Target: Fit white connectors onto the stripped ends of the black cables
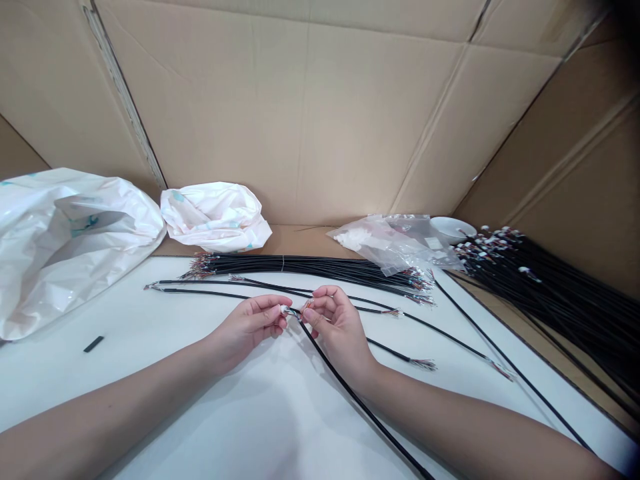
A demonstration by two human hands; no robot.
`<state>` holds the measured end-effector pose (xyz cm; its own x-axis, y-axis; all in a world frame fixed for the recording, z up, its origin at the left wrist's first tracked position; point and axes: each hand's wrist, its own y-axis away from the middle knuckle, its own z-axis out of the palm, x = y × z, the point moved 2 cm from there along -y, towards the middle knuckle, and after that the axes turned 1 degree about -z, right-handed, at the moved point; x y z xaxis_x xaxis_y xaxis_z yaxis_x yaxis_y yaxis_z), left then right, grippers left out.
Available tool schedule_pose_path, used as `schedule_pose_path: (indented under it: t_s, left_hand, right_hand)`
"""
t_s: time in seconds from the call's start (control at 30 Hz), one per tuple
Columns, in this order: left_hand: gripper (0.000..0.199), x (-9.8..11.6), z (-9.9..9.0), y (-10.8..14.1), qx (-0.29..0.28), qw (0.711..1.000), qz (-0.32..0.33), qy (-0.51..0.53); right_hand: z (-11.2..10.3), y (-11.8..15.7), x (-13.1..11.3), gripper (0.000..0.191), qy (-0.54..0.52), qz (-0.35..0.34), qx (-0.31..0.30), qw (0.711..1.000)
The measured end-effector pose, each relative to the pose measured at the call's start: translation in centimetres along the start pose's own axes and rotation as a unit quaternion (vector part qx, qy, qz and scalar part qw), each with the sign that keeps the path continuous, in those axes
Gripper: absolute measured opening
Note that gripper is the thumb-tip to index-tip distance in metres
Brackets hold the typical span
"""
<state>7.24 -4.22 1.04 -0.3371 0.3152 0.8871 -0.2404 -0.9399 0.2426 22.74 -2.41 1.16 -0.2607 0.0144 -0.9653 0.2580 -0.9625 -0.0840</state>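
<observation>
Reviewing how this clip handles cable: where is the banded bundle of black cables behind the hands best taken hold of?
Grip the bundle of black cables mid-length, beside its light band, coming from above. It lies flat and gathered there, so it should lift as one, whereas the splayed fine wire ends look likely to snag.

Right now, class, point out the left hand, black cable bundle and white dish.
Left hand [245, 327], head view, on its back
Black cable bundle [320, 269], head view, on its middle
White dish [453, 228], head view, on its rim

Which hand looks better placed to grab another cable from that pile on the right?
Probably the right hand: it sits closer to the black cable pile than the left hand, though both pinch the black cable's end.
</observation>
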Motion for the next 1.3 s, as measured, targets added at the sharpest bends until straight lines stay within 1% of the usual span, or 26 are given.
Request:
schedule_pose_path:
  t_s: [0.2,0.6,1.03,1.17,1.3]
  left_hand:
    - [0.017,-0.06,-0.26,-0.01,-0.004,1.0,-0.004,0.018]
    - [0.017,0.07,-0.23,-0.12,0.002,1.0,-0.003,0.022]
    - [0.016,0.03,-0.34,-0.11,-0.004,1.0,0.003,0.022]
    - [0.016,0.13,-0.15,-0.14,-0.004,1.0,0.006,0.025]
    - [0.017,0.27,-0.07,-0.12,-0.001,1.0,0.012,0.025]
  right_hand:
    - [-0.04,-0.3,0.13,0.04,-0.011,0.015,0.013,1.0]
    - [-0.33,-0.5,0.49,0.041,-0.029,0.016,0.015,0.999]
    - [-0.26,-0.56,0.44,0.042,-0.036,0.013,0.015,0.999]
    - [-0.27,-0.36,0.29,0.041,-0.02,0.008,0.013,1.0]
    - [-0.14,-0.02,-0.01,0.035,0.019,-0.019,0.008,1.0]
